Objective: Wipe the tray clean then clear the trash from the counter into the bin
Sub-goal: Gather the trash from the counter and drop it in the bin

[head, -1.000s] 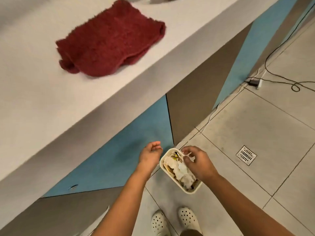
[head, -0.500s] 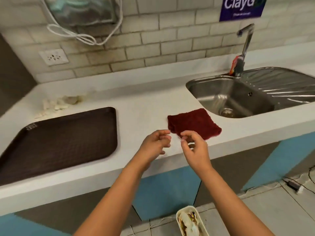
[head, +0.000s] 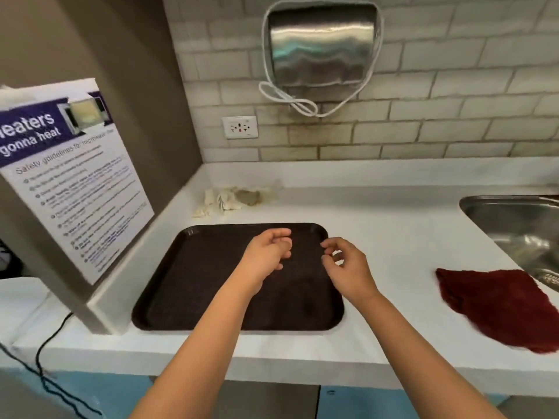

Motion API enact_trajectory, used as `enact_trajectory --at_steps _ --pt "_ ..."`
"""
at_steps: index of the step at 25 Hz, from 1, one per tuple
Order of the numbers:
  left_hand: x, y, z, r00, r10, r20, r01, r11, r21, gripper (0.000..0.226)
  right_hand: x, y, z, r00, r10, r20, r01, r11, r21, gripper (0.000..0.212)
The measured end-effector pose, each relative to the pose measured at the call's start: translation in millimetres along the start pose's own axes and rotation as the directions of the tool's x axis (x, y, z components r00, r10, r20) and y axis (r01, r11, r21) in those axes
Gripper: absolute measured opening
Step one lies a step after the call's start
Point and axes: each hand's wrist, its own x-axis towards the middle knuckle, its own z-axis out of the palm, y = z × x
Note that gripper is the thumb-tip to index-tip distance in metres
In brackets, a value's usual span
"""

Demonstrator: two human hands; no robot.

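A dark brown tray (head: 187,282) lies flat on the white counter (head: 393,237). My left hand (head: 267,255) and my right hand (head: 348,267) hover above the tray's far half, both empty, fingers loosely curled and apart. Behind the tray, near the back wall, sits a pile of crumpled pale trash (head: 236,198). A dark red cloth (head: 496,306) rests on the counter to the right, by the front edge. The bin is out of sight.
A steel sink (head: 520,225) is set into the counter at the right. A brown pillar with a printed notice (head: 75,182) stands left of the tray. A hand dryer (head: 322,46) and a socket (head: 240,127) hang on the tiled wall. A black cable (head: 45,358) trails at lower left.
My view has risen from the floor bin to the counter and swung left. Both hands moved from the bin up and over the tray. The cloth now lies to my right.
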Motion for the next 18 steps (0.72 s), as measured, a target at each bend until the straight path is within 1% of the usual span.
enact_trajectory --at_steps 4,8,12,15,18 --pt "42.8 -1.1 -78.7 0.997 -0.006 -0.075 0.007 1.000 0.010 0.020 42.2 -26.3 67.6 1.000 0.008 0.027 -0.007 0.999 -0.039 0.022" --pt "79.5 -9.6 -126.7 0.992 -0.017 -0.123 0.019 1.000 0.014 0.020 70.2 -31.7 106.4 0.999 0.047 0.017 -0.046 0.998 -0.047 0.022" --pt "117.6 -20.1 -148.8 0.985 -0.054 -0.165 0.058 0.998 0.021 0.025 94.1 -24.2 124.5 0.996 0.081 0.034 -0.077 0.991 -0.112 0.021" --pt "142.0 -25.5 -155.1 0.982 -0.075 -0.174 0.085 0.995 0.048 0.027 117.4 -16.6 132.3 0.989 0.114 0.091 -0.100 0.984 -0.150 0.020" --pt "171.0 -33.4 -161.9 0.971 -0.078 -0.228 0.097 0.993 0.074 0.030 147.9 -11.1 141.5 0.982 0.104 0.155 -0.079 0.984 -0.157 0.020"
